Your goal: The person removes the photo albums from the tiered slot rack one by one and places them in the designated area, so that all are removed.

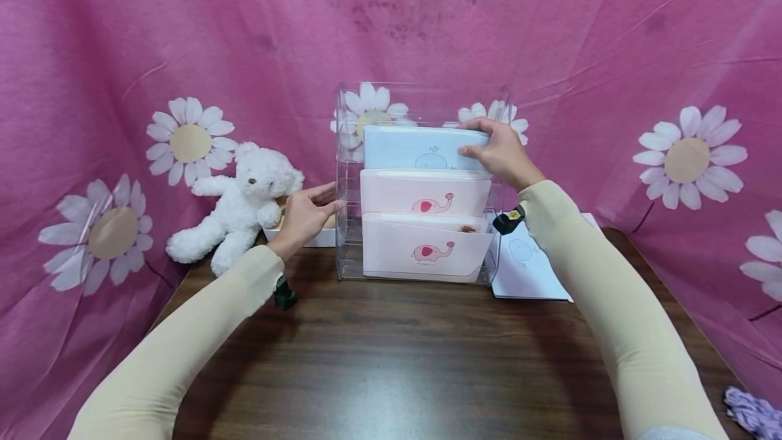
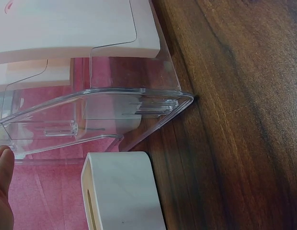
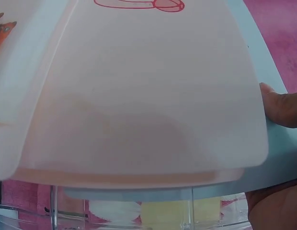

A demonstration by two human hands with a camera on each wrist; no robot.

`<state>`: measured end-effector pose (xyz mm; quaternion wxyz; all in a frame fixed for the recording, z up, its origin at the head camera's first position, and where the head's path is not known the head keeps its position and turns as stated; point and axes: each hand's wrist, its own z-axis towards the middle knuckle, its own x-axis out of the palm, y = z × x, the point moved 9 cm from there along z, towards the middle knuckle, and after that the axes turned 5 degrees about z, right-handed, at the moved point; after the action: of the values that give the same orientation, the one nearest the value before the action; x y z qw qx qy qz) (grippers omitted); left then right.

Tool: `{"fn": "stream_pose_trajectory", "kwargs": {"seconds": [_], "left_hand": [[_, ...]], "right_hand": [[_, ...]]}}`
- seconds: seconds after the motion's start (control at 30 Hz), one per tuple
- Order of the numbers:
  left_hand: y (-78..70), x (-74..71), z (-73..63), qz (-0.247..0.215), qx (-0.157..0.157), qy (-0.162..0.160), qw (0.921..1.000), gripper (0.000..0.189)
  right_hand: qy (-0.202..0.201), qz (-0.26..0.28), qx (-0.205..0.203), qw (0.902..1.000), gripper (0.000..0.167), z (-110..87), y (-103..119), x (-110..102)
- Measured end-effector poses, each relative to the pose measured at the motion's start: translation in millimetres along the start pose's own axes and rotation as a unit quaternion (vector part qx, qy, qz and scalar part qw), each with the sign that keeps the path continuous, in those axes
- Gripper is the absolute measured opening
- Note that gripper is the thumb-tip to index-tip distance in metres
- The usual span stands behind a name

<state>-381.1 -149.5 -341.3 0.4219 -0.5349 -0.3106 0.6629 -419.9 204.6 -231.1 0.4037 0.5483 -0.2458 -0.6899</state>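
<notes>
A clear plastic file rack (image 1: 349, 267) stands upright on the table with three folders stacked in its tiers. The top one is a light blue folder (image 1: 391, 148) with a whale drawing. Below it are a middle pink folder (image 1: 385, 189) and a lower pink folder (image 1: 391, 250), both printed with a red elephant. My right hand (image 1: 504, 153) pinches the blue folder near its upper right corner, thumb in front and fingers behind. With its fingers straight, my left hand (image 1: 305, 217) touches the rack's left side; only its fingertips (image 2: 4, 163) show in the left wrist view.
A white teddy bear (image 1: 247, 195) sits at the left, by a white box (image 2: 124, 191) close to the rack. Right of the rack lies a white folder or pad with a whale drawing (image 1: 525, 270). Something purple and knitted (image 1: 753, 413) is at the far right edge.
</notes>
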Motion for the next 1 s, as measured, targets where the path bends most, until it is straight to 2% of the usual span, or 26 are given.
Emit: {"fn": "stream_pose_trajectory", "kwargs": {"seconds": [0.17,0.37,0.53,0.7,0.87,1.0], "left_hand": [[-0.9,-0.3,0.0,0.005,-0.002,0.001,1.0000,0.050],[-1.3,-0.1,0.1,0.004,0.001,-0.002,1.0000,0.050],[2.3,-1.2,0.1,0.007,-0.001,-0.004,1.0000,0.050],[4.7,-1.4,0.0,0.007,-0.003,-0.003,1.0000,0.050],[2.9,-1.5,0.4,0.013,0.002,-0.010,0.9999,0.051],[1.2,-0.1,1.3,0.009,0.007,-0.013,0.9999,0.051]], "right_hand": [[-0.005,0.009,0.003,0.9999,0.042,0.0,-0.3,-1.3],[-0.004,0.011,-0.017,0.9998,0.039,1.2,5.9,-2.5],[-0.015,0.021,0.011,0.9996,0.041,0.2,5.1,-2.2],[-0.034,0.057,0.041,0.9970,0.045,-0.3,3.8,-4.6],[-0.048,0.113,0.033,0.9918,0.047,2.2,8.6,-12.4],[-0.061,0.127,0.028,0.9897,0.045,2.2,13.3,-22.4]]}}
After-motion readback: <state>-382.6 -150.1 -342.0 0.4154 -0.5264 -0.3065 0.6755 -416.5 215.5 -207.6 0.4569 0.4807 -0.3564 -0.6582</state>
